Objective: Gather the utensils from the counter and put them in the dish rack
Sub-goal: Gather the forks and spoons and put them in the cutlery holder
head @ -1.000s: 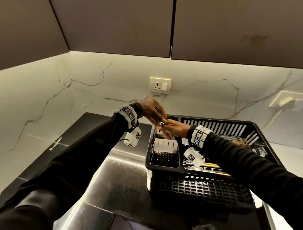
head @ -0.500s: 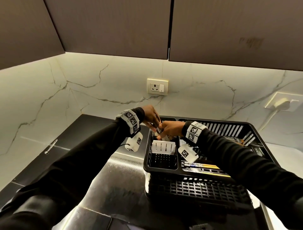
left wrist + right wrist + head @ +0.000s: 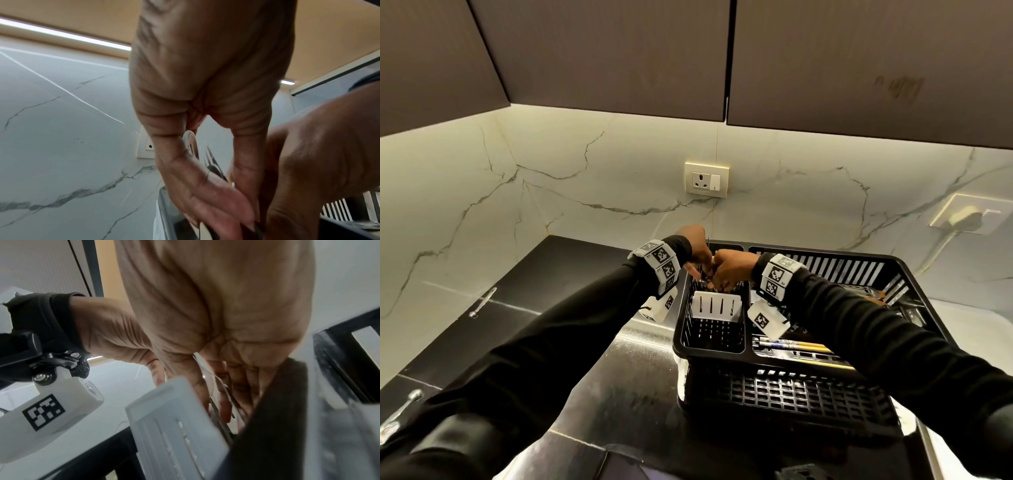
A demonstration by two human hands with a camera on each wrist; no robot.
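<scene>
Metal utensils [image 3: 207, 160] upright between both hands, over the back of the narrow left compartment of the black dish rack [image 3: 784, 394]; a rounded handle end and fork tines discernible in the left wrist view, the rest blurred and hidden behind fingers; exact count impossible to tell. Left hand [image 3: 697, 248] curled round the bundle, thumb and fingers pinching it. Right hand [image 3: 731, 269] touching the left from the other side, fingers bent down into the compartment around shiny stems in the right wrist view; grip plain, items smeared by blur. White slotted cutlery holder [image 3: 716, 306] just in front of the hands inside the same compartment; lower part lost behind the rack wall. Yellow-handled pieces [image 3: 803, 347] lying flat in the wide right section, partly covered by the right sleeve. Two loose spoons on the dark counter [image 3: 571, 274] to the left: one [image 3: 482, 301] near the wall, another [image 3: 400, 416] cut off at the frame edge. Marble backsplash with a socket [image 3: 707, 179] behind.
</scene>
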